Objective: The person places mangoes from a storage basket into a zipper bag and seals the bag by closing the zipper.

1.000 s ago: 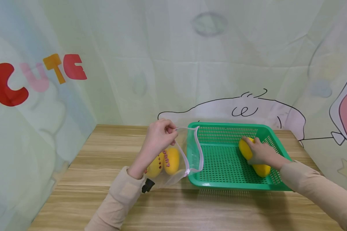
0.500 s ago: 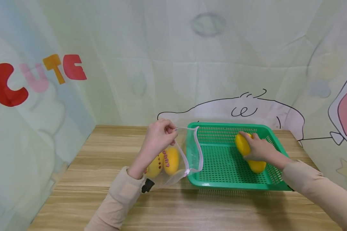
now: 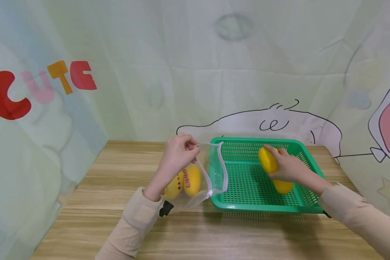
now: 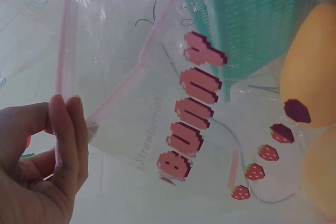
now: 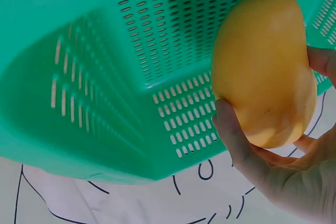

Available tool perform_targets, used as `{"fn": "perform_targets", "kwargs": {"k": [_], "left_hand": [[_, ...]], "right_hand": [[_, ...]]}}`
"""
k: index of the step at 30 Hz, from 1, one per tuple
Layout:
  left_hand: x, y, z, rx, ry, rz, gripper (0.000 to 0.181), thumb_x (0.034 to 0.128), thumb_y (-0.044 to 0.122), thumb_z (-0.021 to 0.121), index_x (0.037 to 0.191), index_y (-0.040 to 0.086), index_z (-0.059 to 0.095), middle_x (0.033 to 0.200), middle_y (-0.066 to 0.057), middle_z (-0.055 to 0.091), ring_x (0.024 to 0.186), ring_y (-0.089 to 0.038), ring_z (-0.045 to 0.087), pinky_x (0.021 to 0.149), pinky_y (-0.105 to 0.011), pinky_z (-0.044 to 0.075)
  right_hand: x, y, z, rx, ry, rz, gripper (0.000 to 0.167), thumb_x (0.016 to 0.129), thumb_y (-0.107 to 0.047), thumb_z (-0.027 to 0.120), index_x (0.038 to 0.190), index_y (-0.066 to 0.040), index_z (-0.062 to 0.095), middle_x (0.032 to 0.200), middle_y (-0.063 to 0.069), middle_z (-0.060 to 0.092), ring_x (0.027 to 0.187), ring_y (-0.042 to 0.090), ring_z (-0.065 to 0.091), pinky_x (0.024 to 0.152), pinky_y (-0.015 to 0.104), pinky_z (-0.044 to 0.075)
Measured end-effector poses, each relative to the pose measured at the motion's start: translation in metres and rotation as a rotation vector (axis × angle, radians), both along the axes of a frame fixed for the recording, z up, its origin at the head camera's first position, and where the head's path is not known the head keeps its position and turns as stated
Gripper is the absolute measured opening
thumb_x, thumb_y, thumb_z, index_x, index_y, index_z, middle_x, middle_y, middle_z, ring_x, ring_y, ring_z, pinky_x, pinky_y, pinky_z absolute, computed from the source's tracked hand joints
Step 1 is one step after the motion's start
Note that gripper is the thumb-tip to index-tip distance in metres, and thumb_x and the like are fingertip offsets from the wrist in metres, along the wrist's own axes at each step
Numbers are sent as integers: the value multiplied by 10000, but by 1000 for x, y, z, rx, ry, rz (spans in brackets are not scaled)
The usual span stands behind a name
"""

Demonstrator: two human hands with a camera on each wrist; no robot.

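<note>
In the head view my left hand (image 3: 178, 151) pinches the top edge of a clear zip bag (image 3: 201, 202), whose pale pink-edged mouth gapes toward the right. Yellow mangoes (image 3: 192, 180) lie inside the bag, behind printed strawberries and pink "BUNNY" lettering (image 4: 199, 85). My right hand (image 3: 290, 168) grips a yellow mango (image 5: 262, 66) within the green basket (image 3: 256, 208); fingers and thumb wrap its sides in the right wrist view. Both ends of this mango show past the hand in the head view, while its middle is covered.
Basket and bag sit side by side on a wood-grain table (image 3: 123, 166), the bag's mouth beside the basket's left wall. A printed cloth backdrop (image 3: 149, 90) hangs behind the table. A small black object (image 3: 165, 208) shows at the left wrist.
My right hand has moved left inside the basket, carrying the mango away from the right wall. The left hand and the bag have stayed in place.
</note>
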State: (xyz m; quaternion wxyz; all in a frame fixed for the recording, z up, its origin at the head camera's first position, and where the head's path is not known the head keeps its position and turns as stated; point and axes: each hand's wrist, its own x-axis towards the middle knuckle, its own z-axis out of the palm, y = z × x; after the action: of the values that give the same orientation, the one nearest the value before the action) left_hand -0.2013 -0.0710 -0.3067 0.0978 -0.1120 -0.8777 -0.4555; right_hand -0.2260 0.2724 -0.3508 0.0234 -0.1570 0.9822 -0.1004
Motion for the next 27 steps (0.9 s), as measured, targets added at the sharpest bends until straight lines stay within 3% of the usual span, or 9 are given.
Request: {"fn": "perform_targets", "kwargs": {"k": [8,27], "left_hand": [[0,-1,1,-3,-5,3,105,847,57,588,888,24,680,786,-90,594,517,-103,627,492,-239,523],[1,-1,1,0,2,0,113,837,49,581,878,19,682,784,-93,601,518,-121,633,483,-241,526]], "right_hand": [[6,-8,6,-30,24,8,928,744,-259,756,1493,-166,216,1231,323,446,724,251,554,539,278,467],[18,-22,5,-94,62,18,946,744,-287,764,1506,-240,206,1292,289,433,781,269,574,549,262,481]]}}
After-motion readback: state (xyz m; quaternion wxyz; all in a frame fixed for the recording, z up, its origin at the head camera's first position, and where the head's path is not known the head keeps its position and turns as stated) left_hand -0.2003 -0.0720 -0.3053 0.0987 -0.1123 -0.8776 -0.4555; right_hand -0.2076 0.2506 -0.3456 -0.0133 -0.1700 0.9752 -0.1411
